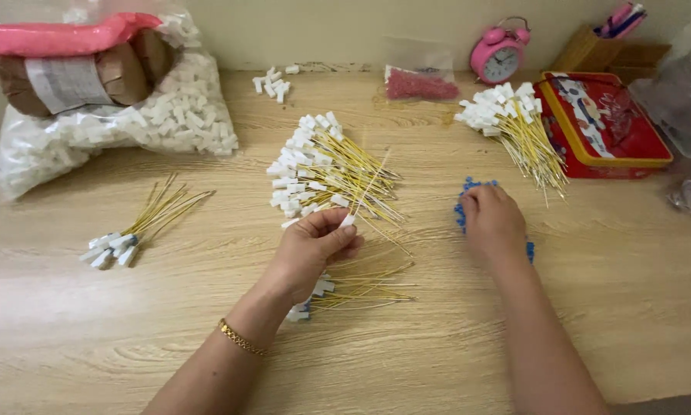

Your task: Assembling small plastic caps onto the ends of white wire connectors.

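Note:
My left hand [314,246] pinches the white connector end of one yellow wire [368,188], which points up and away over the middle pile of yellow wires with white connectors [322,173]. Under that hand lies a small bundle of wires [361,290]. My right hand [493,223] rests palm down on a scatter of small blue pieces [468,187], fingers curled onto them; whether it holds one is hidden.
More wire bundles lie at the left [141,223] and back right [514,123]. A plastic bag of white connectors [130,115] sits back left, loose connectors [272,83] behind. A red tin [607,123], pink alarm clock [499,54] and small bag of red bits [418,83] stand along the back.

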